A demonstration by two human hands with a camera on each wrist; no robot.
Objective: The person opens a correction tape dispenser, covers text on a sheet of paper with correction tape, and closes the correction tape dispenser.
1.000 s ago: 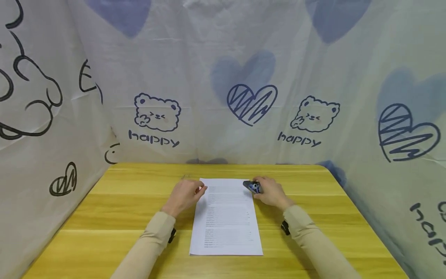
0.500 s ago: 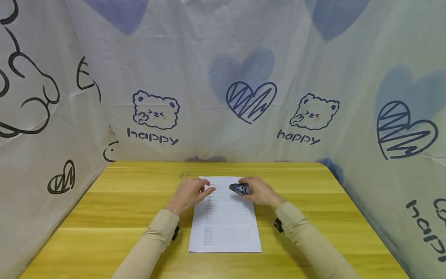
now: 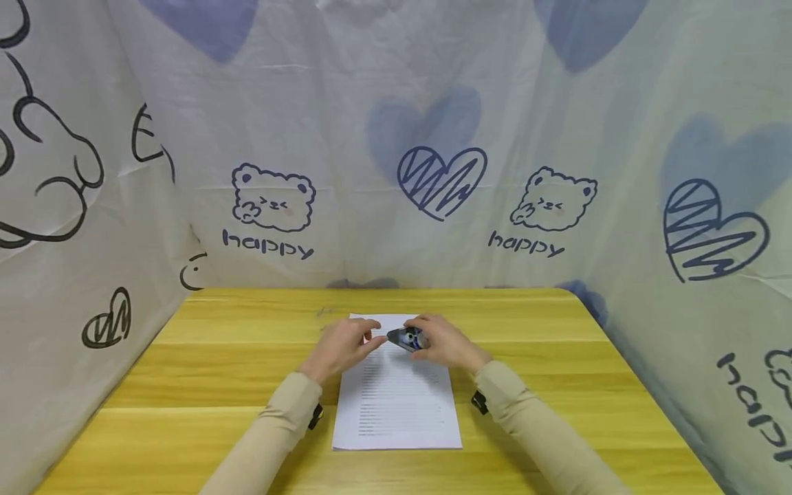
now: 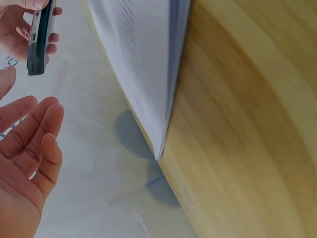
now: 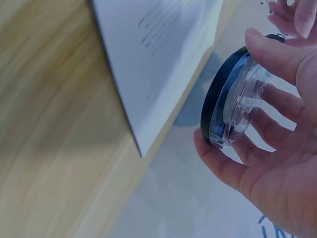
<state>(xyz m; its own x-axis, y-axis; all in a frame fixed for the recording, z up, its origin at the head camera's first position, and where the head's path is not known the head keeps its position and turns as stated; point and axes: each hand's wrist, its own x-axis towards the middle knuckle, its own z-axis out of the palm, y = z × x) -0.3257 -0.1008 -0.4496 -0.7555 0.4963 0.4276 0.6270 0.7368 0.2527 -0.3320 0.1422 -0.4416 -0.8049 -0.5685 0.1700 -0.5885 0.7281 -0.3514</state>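
Note:
My right hand [image 3: 447, 342] holds a correction tape [image 3: 408, 337] above the upper part of a printed sheet stack [image 3: 408, 405]. In the right wrist view the correction tape [image 5: 233, 99] has a dark side and a clear cover, gripped between thumb and fingers. Its narrow end points toward my left hand [image 3: 342, 346]. That hand holds nothing; its thumb and fingertips are close to the narrow end, and whether they touch it is hard to tell. In the left wrist view the left hand's fingers [image 4: 29, 129] are loosely bent, beside the correction tape [image 4: 40, 42].
Beneath the papers is a yellow wood-grain table [image 3: 216, 392]. A white cloth curtain [image 3: 346, 137] with hearts and bear drawings hangs behind and at both sides. Some small clear item [image 3: 326, 311], too faint to identify, lies beyond the left hand.
My right hand has carried the correction tape leftward from the paper's right edge to over its upper middle. The left hand has shifted slightly right, its thumb stretching toward the correction tape.

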